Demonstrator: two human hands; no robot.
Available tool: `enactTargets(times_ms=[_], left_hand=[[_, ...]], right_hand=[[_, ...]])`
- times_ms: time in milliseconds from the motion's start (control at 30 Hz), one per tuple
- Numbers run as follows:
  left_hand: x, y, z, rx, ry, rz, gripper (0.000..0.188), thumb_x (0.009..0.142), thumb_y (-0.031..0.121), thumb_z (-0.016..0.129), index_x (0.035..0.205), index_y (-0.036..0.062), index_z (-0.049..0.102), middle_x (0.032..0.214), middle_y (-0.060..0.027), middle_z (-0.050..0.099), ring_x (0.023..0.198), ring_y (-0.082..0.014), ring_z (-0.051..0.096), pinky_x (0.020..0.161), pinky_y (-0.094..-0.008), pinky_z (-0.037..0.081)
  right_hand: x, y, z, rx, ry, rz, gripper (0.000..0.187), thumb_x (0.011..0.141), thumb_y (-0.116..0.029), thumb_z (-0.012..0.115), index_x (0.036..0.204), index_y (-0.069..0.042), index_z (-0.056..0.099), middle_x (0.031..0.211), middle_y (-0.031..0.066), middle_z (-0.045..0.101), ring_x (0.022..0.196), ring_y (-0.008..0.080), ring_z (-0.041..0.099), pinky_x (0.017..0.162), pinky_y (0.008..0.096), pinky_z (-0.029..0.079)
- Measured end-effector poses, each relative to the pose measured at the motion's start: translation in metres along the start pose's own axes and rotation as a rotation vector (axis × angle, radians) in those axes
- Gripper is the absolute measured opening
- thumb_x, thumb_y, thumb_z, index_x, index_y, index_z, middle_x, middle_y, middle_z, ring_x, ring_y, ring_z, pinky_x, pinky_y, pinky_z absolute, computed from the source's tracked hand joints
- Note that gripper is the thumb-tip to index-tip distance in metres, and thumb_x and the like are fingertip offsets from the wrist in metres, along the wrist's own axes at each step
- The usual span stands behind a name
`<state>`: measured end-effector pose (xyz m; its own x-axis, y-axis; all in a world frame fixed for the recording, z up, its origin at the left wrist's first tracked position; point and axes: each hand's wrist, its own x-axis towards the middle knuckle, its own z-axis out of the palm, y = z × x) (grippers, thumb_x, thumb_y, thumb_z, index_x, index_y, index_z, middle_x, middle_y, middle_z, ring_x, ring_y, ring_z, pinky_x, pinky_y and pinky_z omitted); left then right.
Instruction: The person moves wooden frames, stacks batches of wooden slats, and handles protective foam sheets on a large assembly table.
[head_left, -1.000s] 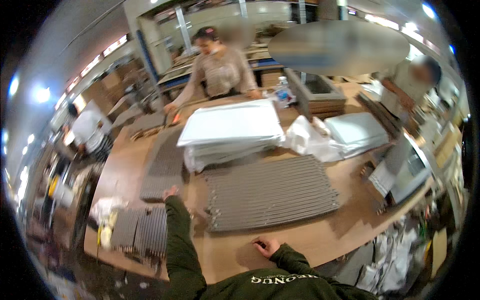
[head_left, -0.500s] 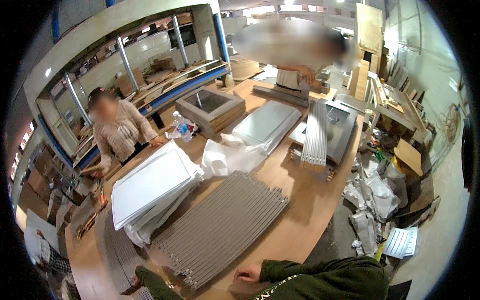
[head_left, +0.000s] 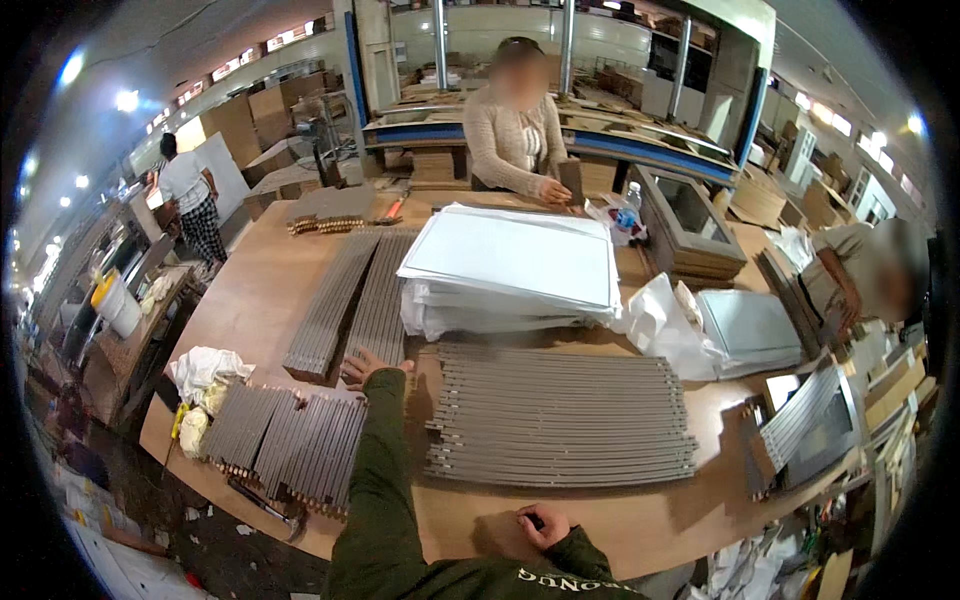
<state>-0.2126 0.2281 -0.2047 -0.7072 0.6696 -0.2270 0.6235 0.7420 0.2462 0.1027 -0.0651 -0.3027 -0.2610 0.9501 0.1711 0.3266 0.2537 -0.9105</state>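
The long grey strips (head_left: 388, 285) lie on the table (head_left: 215, 300), just left of the white panels (head_left: 515, 255). They form a bundle whose long axis runs away from the person, with the far end leaning slightly to the right. At the near end of this bundle is the left hand (head_left: 366, 368), clearly the nearer one, so the strips extend forward from its fingers. These fingers are spread, and I see them closed around nothing; whether they press on the strips or touch them only lightly, I cannot tell. To the left lies a second bundle (head_left: 330, 305), similar in direction. Nearer to the person are some shorter strips (head_left: 310, 440). The right hand (head_left: 545, 525) is well apart from the long bundle, close to the near table edge, with fingers curled inward; whether something small is inside, I cannot tell. In front of it lies a wide stack of strips (head_left: 565, 420), running from left to right, crosswise to the bundle. Across the table stands a co-worker (head_left: 500, 140).
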Motion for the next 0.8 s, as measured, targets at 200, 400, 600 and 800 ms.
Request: enactTargets(times_ms=[200,400,600,800], left_hand=[[0.007,-0.014,-0.008,0.222,-0.027,0.146,0.111,0.058,0.063,0.066,0.14,0.0147,0.009,0.145,-0.0157,0.0,0.133,-0.0353,0.001,0.102,-0.0556,0.013],[0.024,-0.005,0.016,-0.564,0.119,-0.114,0.102,0.063,0.049,0.07,0.139,0.0119,0.013,0.143,-0.0179,0.007,0.132,-0.0334,0.009,0.106,-0.0473,0.018],[0.041,0.002,0.064,-0.903,0.398,-0.252,0.098,0.065,0.039,0.072,0.138,0.0127,0.013,0.141,-0.018,0.013,0.129,-0.0346,0.017,0.104,-0.0476,0.026],[0.074,-0.017,0.042,-0.953,0.28,-0.242,0.091,0.065,0.037,0.072,0.136,0.0136,0.02,0.141,-0.0131,0.013,0.128,-0.0345,0.02,0.102,-0.0475,0.029]], right_hand=[[0.0,-0.025,0.001,0.032,0.035,0.02,0.017,0.082,-0.014,0.056,0.091,0.0,0.06,0.069,0.0055,0.06,0.058,0.0084,0.054,0.052,0.024,0.044],[0.007,-0.031,-0.001,0.026,0.039,-0.049,0.017,0.082,-0.013,0.055,0.092,0.0,0.059,0.068,0.0057,0.06,0.059,0.0087,0.055,0.053,0.024,0.044],[-0.001,-0.025,0.001,0.22,0.009,0.223,0.015,0.083,-0.011,0.054,0.093,0.0,0.058,0.07,0.0055,0.061,0.059,0.0078,0.054,0.054,0.023,0.045],[0.002,-0.032,0.003,0.019,0.065,0.013,0.015,0.083,-0.012,0.056,0.092,-0.001,0.059,0.069,0.0047,0.061,0.058,0.0074,0.054,0.054,0.0227,0.045]])
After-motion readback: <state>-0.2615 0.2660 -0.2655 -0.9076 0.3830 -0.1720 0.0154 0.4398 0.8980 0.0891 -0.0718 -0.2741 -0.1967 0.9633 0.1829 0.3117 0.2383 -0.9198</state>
